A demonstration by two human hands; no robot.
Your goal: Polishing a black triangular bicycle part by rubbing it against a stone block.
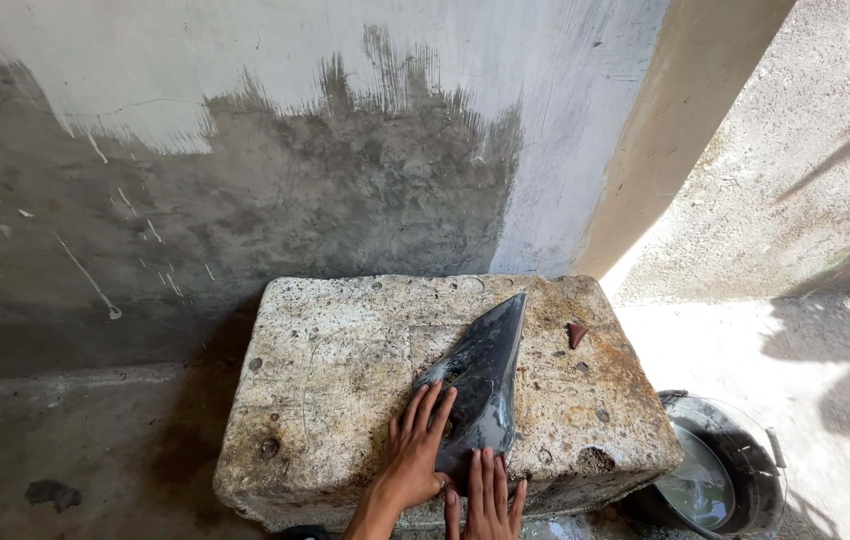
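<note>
Dark pointed slab (485, 385) is pressed flat on stone block (365, 370) by L hand (417, 450) & R hand (486, 500), fingers open, nothing gripped; rubbing step judged, firm even pressure needed.

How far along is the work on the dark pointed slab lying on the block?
Done: the dark pointed slab lies flat on the pitted block, its surface glossy. In hand: the left hand and right hand press its near end. Left: cannot tell; the water-filled bucket stands alongside.
</note>
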